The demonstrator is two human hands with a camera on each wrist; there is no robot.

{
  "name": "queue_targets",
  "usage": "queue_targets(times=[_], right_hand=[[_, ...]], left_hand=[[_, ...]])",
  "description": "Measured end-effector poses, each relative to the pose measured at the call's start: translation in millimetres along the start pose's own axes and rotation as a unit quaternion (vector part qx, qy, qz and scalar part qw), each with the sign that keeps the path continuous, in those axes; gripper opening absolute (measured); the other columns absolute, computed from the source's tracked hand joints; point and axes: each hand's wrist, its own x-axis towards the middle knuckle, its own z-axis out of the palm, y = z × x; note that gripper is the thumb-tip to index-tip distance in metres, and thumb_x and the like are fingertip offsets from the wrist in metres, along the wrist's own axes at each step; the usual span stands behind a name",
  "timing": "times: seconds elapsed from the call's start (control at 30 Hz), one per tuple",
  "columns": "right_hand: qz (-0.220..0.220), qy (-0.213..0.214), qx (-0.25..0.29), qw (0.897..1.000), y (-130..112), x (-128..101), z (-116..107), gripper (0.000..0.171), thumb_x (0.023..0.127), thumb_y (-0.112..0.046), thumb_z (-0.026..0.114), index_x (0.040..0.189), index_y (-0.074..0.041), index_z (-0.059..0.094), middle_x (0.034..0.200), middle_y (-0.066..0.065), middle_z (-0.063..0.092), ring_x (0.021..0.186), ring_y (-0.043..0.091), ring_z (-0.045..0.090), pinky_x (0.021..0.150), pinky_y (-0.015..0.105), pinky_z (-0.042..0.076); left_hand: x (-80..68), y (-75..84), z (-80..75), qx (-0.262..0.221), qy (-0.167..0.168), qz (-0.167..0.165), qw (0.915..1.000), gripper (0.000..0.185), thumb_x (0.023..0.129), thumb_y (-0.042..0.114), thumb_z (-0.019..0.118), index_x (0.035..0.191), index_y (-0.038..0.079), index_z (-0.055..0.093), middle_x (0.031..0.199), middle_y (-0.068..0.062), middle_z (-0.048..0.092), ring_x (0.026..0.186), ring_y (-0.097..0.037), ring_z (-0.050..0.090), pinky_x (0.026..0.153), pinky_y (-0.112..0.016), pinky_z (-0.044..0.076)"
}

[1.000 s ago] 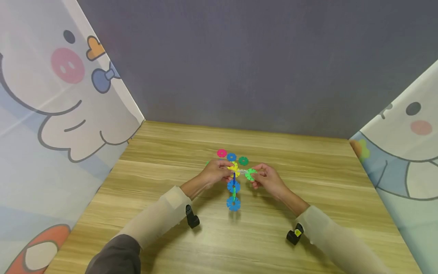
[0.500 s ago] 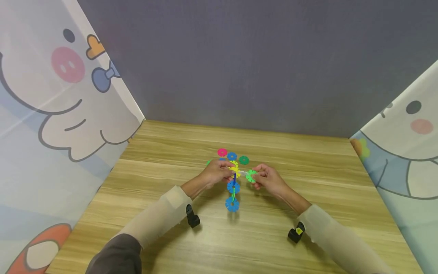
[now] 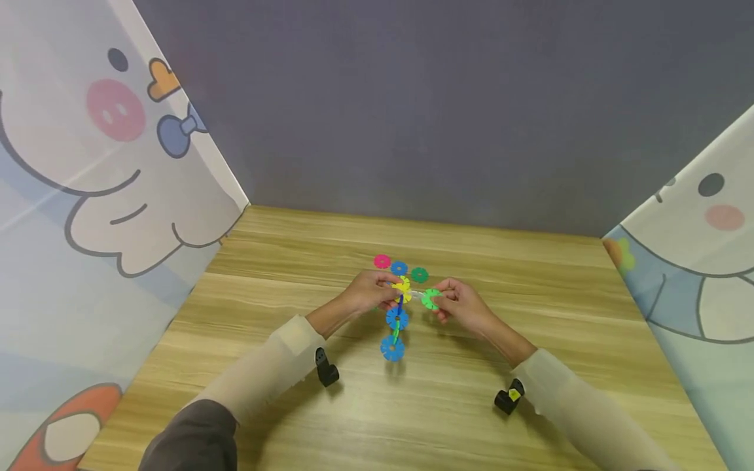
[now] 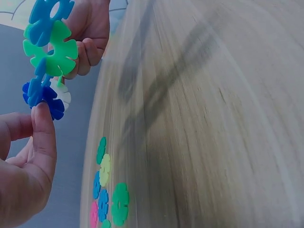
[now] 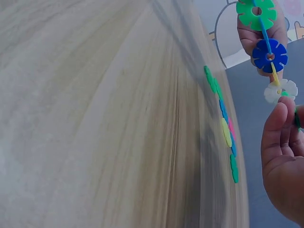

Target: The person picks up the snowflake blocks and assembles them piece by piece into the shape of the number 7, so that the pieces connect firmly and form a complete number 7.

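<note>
Where the two hands meet above the desk (image 3: 471, 405), they hold between them a chain of notched plastic discs (image 3: 398, 318), flat snowflake-shaped pieces slotted edge into edge: yellow at the top, a dark blue link, two lighter blue discs hanging below, a white piece and a light green disc (image 3: 430, 299) branching to the right. The left hand (image 3: 371, 292) has fingers curled, pinching the chain at its yellow upper disc; the forearm runs in from lower left in a pale sleeve. The right hand (image 3: 462, 304) mirrors it, fingertips pinching the green disc at the chain's right end. The chain hangs clear of the wood, its lowest blue disc nearest the person. Beyond the hands, loose discs (image 3: 400, 267) lie flat on the desk: pink, blue, dark green. The desk is pale wood grain, smooth, matte. Cartoon-printed panels (image 3: 88, 196) stand at both sides.
</note>
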Motion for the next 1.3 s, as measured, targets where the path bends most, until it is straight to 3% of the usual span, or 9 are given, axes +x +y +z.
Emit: queue_targets(times=[0.53, 0.77, 0.87, 1.1, 1.3], right_hand=[[0.001, 0.015, 0.035, 0.999, 1.8, -0.7, 4.9, 0.029, 0.096, -0.012, 0.057, 0.117, 0.005, 0.045, 0.085, 0.012, 0.067, 0.063, 0.008, 0.060, 0.059, 0.022, 0.055], [0.001, 0.012, 0.029, 1.000, 2.9, -1.4, 4.8, 0.029, 0.096, -0.010, 0.056, 0.118, 0.004, 0.045, 0.088, 0.016, 0.067, 0.063, 0.009, 0.061, 0.060, 0.023, 0.056], [-0.005, 0.008, 0.033, 0.999, 5.8, -1.0, 4.8, 0.029, 0.096, -0.008, 0.056, 0.119, 0.005, 0.044, 0.088, 0.016, 0.067, 0.064, 0.009, 0.062, 0.060, 0.022, 0.056], [-0.008, 0.025, 0.076, 0.997, 14.2, 0.0, 7.8, 0.026, 0.096, -0.004, 0.054, 0.117, 0.006, 0.042, 0.083, 0.001, 0.067, 0.065, 0.009, 0.062, 0.059, 0.020, 0.055], [-0.013, 0.025, 0.077, 0.997, 16.8, -2.0, 6.2, 0.024, 0.096, -0.003, 0.054, 0.115, 0.005, 0.042, 0.080, -0.001, 0.067, 0.062, 0.008, 0.061, 0.057, 0.019, 0.053]], left_hand=[[1.6, -6.2, 1.7, -0.044, 0.011, -0.002, 0.9990, 0.033, 0.089, 0.002, 0.063, 0.123, -0.001, 0.059, 0.078, -0.005, 0.070, 0.064, -0.011, 0.067, 0.068, -0.030, 0.060], [0.8, -5.4, 2.2, -0.029, 0.006, 0.001, 0.9996, 0.034, 0.090, 0.004, 0.064, 0.124, 0.000, 0.059, 0.078, -0.004, 0.069, 0.065, -0.011, 0.067, 0.075, -0.038, 0.060], [1.9, -4.8, 3.1, -0.029, 0.011, -0.004, 0.9995, 0.036, 0.090, 0.004, 0.064, 0.125, 0.000, 0.059, 0.078, -0.004, 0.068, 0.065, -0.012, 0.067, 0.073, -0.035, 0.060], [3.4, -2.4, 5.4, -0.033, 0.012, -0.011, 0.9993, 0.037, 0.089, 0.004, 0.065, 0.125, 0.000, 0.058, 0.081, -0.008, 0.069, 0.066, -0.012, 0.067, 0.072, -0.032, 0.060], [3.7, -1.9, 9.0, -0.025, 0.004, -0.002, 0.9997, 0.033, 0.090, 0.003, 0.064, 0.123, 0.001, 0.060, 0.083, -0.009, 0.069, 0.065, -0.012, 0.067, 0.072, -0.034, 0.060]])
